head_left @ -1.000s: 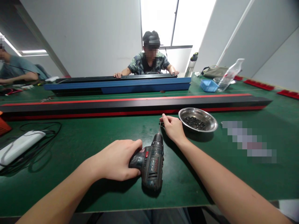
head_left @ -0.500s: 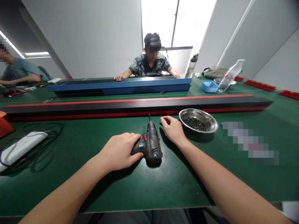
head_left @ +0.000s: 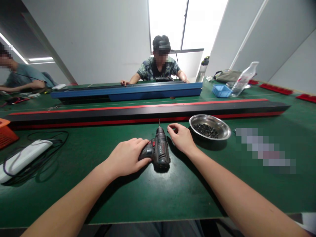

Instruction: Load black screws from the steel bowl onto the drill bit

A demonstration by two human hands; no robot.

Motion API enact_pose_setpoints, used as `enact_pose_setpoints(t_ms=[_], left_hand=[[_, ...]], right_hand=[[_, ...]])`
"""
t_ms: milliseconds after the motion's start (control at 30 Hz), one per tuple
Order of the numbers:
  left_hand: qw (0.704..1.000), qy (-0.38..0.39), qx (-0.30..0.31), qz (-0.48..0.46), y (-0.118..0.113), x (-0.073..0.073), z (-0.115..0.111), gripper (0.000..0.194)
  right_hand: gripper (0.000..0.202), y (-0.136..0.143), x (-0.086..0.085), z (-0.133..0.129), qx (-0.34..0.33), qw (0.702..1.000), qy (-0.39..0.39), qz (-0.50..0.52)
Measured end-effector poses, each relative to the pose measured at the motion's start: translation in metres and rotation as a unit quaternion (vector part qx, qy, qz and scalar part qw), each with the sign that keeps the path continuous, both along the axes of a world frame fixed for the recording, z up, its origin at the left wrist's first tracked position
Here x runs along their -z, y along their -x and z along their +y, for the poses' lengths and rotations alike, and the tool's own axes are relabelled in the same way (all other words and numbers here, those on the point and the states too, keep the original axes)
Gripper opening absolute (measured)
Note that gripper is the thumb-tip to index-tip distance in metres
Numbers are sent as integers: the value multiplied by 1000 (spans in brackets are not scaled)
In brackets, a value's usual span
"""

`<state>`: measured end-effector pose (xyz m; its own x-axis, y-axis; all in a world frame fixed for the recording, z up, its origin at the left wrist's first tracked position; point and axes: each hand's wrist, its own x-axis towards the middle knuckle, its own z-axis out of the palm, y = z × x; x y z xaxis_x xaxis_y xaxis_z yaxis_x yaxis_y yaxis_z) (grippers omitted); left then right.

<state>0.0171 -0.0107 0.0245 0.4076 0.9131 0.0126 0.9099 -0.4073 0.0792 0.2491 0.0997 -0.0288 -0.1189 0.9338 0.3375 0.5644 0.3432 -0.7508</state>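
Note:
My left hand (head_left: 129,156) is wrapped around the handle of a black cordless drill (head_left: 161,151), which lies on its side with its bit pointing away from me. To the right of the bit, my right hand (head_left: 181,136) is curled with thumb and fingertips brought together; whatever is between them is too small to make out. Close beside that hand stands a round metal bowl (head_left: 223,131) with many small black screw-like pieces (head_left: 206,130) in it. Just beyond the drill tip, a long black bar with red edges (head_left: 143,113) lies across the table.
Across the green table (head_left: 158,200), a co-worker (head_left: 160,65) rests both hands on a long blue bar (head_left: 155,92). At left are a white power strip (head_left: 27,158) with cables and an orange basket (head_left: 7,135). A blue tray (head_left: 222,91) and plastic bottle (head_left: 243,80) stand back right.
My right hand has shifted slightly left, nearer the drill bit. The drill in my left hand has turned a little and its body sits slightly farther left.

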Motion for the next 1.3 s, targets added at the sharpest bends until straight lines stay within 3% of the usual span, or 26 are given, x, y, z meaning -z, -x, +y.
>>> enact_pose_setpoints(t_ms=[1000,1167,1300], left_hand=[[1000,-11,13,-4,1,3,3,36],[1000,-17,6,-9,1,4,2,41],[1000,-19,8,-9,1,5,2,43]], right_hand=[[21,2,0,-2,-27,999,-13,-44],[21,-1,-8,-7,-30,989,-113,-95],[23,-15,-27,-10,22,969,-205,-138]])
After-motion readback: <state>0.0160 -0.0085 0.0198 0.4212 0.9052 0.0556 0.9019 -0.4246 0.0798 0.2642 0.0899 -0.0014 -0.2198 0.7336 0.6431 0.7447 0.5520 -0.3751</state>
